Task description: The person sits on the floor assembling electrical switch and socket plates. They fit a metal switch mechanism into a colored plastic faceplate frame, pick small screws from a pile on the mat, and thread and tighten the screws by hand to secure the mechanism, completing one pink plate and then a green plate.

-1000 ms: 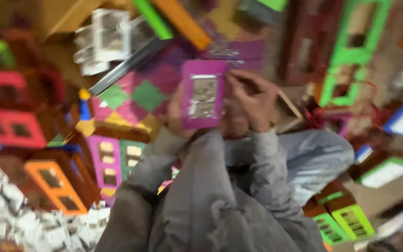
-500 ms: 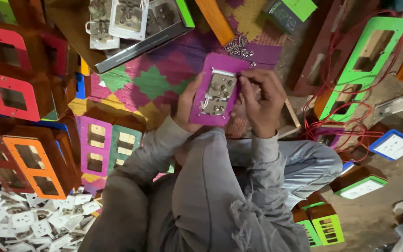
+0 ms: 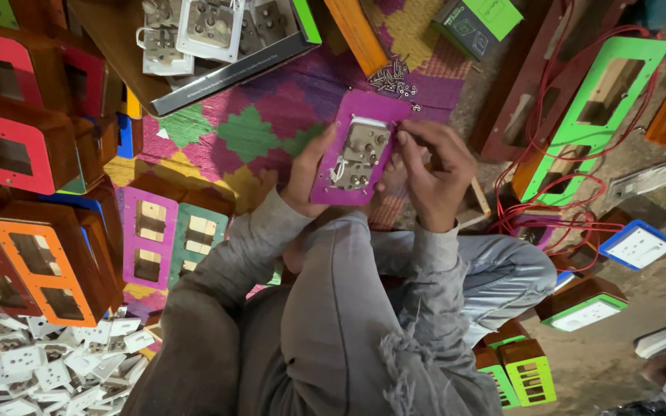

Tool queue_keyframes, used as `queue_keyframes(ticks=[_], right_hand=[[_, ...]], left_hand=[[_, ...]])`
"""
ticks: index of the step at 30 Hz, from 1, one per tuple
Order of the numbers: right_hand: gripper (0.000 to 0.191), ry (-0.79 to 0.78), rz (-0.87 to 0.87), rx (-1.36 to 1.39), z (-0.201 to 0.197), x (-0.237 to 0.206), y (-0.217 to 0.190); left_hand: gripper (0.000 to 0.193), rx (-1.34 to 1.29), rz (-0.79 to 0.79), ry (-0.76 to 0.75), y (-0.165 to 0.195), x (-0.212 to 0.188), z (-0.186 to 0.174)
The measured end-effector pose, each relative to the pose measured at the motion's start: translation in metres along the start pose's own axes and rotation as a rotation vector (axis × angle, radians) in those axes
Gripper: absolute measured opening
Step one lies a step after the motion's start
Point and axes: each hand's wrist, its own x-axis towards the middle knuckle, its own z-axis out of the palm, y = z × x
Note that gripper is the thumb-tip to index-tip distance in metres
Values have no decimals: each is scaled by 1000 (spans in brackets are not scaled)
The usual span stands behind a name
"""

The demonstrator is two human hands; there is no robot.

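My left hand point(image 3: 304, 179) grips the left edge of a purple switch-board panel point(image 3: 348, 123), holding it tilted above my knee. A white and metal socket fitting point(image 3: 358, 152) sits in the panel's cut-out, back side up. My right hand point(image 3: 435, 171) is at the panel's right edge, fingers pinched against the fitting's upper right corner. Whether a small part is between those fingers is hidden. A heap of small screws point(image 3: 393, 77) lies on the woven mat just beyond the panel.
A patterned mat point(image 3: 225, 135) covers the floor. Wooden boxes with red, orange, purple and green faces point(image 3: 32, 254) stack at the left. White socket parts point(image 3: 48, 366) pile at bottom left. A tray of fittings point(image 3: 194, 38) is above. Red wires point(image 3: 549, 192) and green frames point(image 3: 610, 100) lie right.
The view has steadied and shifted slightly. The panel stays in my left hand while my right hand's fingers have moved to the fitting's upper right corner.
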Motion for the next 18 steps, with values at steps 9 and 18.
queue_keyframes(ticks=[9, 18], right_hand=[[19, -7, 11, -14, 1, 2, -7], [21, 13, -29, -51, 2, 1, -8]], left_hand=[[51, -23, -10, 149, -7, -1, -9], [54, -85, -30, 64, -5, -3, -7]])
